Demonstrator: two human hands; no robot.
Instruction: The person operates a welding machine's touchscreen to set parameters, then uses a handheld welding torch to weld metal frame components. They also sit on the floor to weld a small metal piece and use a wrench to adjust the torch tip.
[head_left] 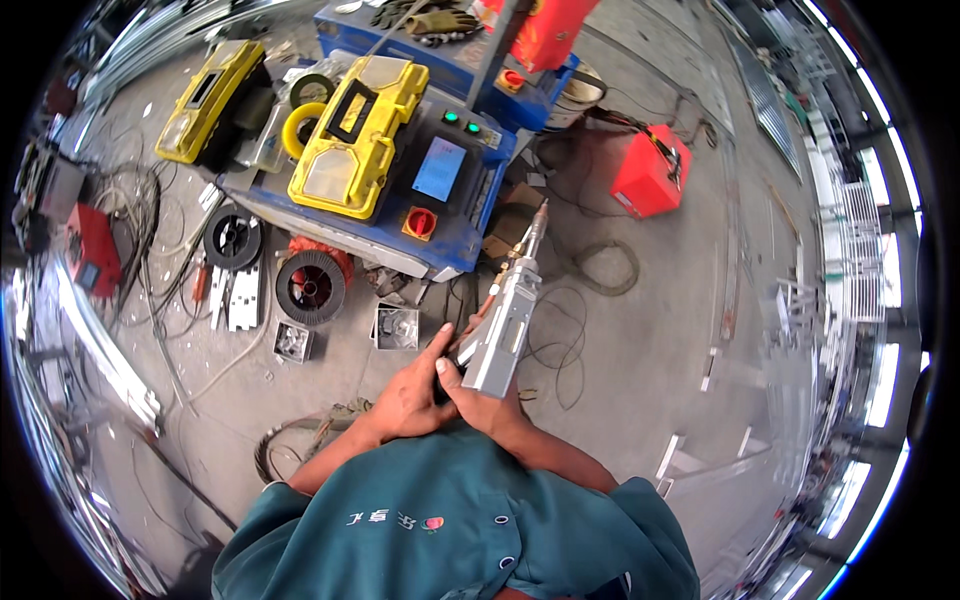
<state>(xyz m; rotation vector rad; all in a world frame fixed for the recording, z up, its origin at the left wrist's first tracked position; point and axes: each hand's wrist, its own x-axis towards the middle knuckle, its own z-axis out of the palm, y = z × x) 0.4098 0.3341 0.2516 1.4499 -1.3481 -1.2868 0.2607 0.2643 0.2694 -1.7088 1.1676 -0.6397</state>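
I hold a silver handheld welding torch [505, 320] in front of my chest, its copper-tipped nozzle [534, 232] pointing up and away toward the blue machine. My right hand [490, 405] grips the torch's lower body from below. My left hand [412, 392] wraps the handle from the left, thumb raised along its side. Both forearms emerge from teal sleeves at the lower edge.
A blue welding machine [450, 165] with a red knob stands ahead, with yellow toolboxes [355, 140] on top. Wire spools [310, 287] and small metal parts [396, 326] lie on the concrete floor. A red box [650, 170] sits to the right; cables loop around.
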